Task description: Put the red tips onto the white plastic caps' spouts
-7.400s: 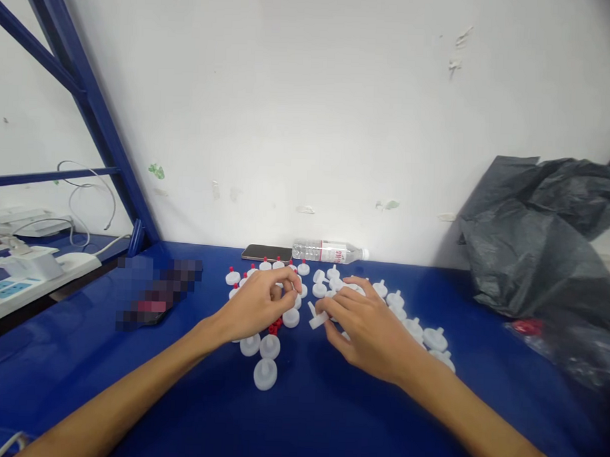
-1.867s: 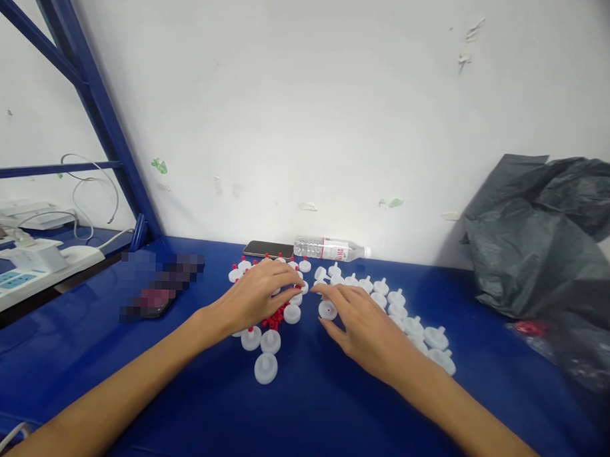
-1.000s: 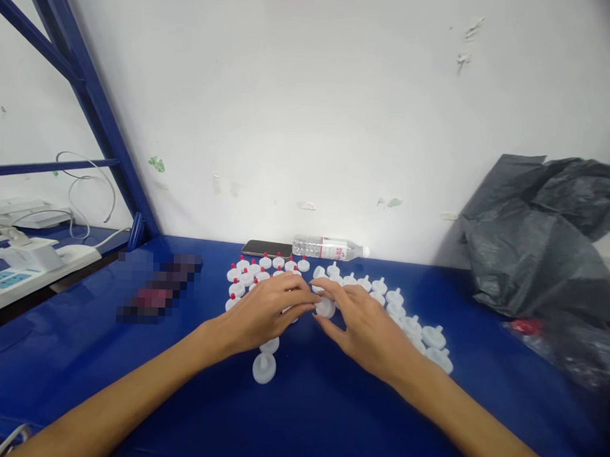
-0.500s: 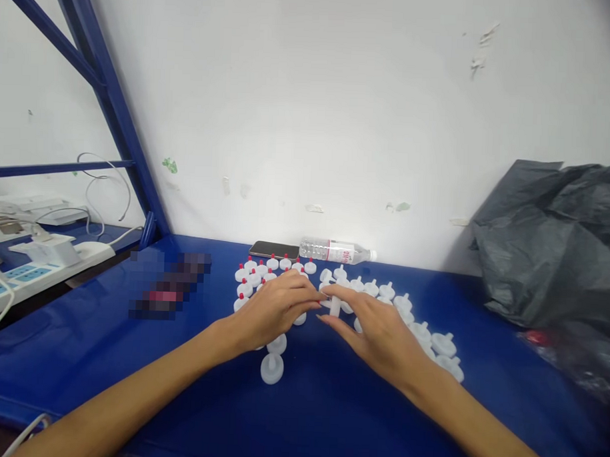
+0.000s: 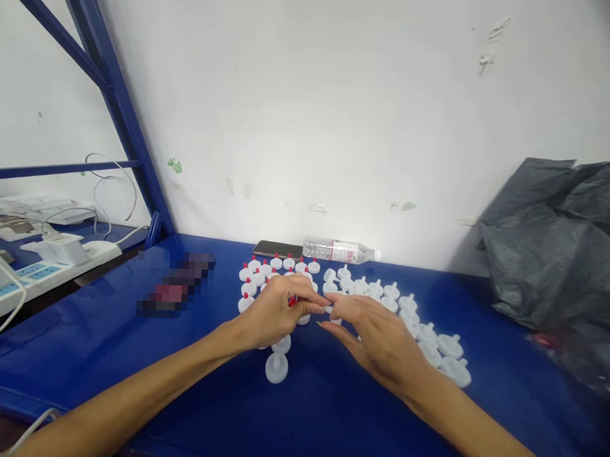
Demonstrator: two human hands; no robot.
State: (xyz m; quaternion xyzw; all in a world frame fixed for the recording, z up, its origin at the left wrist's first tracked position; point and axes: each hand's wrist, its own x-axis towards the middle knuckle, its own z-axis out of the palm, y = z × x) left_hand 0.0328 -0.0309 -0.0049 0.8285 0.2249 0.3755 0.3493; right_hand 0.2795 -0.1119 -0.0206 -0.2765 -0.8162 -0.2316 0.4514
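My left hand (image 5: 275, 307) is closed in a pinch, its thumb and forefinger at the edge of a small white nozzle cap (image 5: 328, 310). From the other side, my right hand (image 5: 376, 327) has its forefinger and thumb around the same cap, most of which the fingers hide. White caps with red tips (image 5: 249, 286) stand in a group behind and beside my left hand. Plain white nozzle caps (image 5: 429, 353) with bare spouts lie in a band behind and to the right of my right hand. Nearer to me, another white cap (image 5: 277, 368) sits below my left hand.
A phone (image 5: 277, 249) and a clear plastic bottle (image 5: 341, 250) lie along the wall on the blue table (image 5: 298, 421). Grey plastic bags (image 5: 559, 237) are heaped at right. A power strip (image 5: 43, 273) with cables is at left, beside a blue metal frame (image 5: 123, 115).
My left fingertips have tightened into a pinch at the white cap. The cap's upright white part, plain to see before, is now mostly covered. The view has shifted slightly.
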